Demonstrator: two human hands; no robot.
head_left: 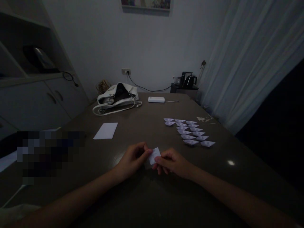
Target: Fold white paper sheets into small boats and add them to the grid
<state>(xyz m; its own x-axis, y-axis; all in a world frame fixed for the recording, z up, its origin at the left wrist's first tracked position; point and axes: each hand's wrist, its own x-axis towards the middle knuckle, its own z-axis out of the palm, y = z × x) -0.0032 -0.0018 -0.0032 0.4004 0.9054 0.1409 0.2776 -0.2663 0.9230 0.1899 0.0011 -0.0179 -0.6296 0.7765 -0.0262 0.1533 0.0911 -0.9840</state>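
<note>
My left hand [131,159] and my right hand [175,162] are both pinching the same small folded paper [155,155], while white paper boats [184,132] are standing farther right.

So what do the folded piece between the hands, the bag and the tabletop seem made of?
Folded piece: probably matte white paper, given its crisp edges. Bag: perhaps leather or imitation; its pale sides slump softly. Tabletop: smooth and glossy, as the bright reflection shows; material unclear.

In dim light, a brown desk [140,122] stands before a pale wall [147,47] hung with a picture [146,4], cabinets [30,101] left, sheer curtain [249,63] right.
</note>
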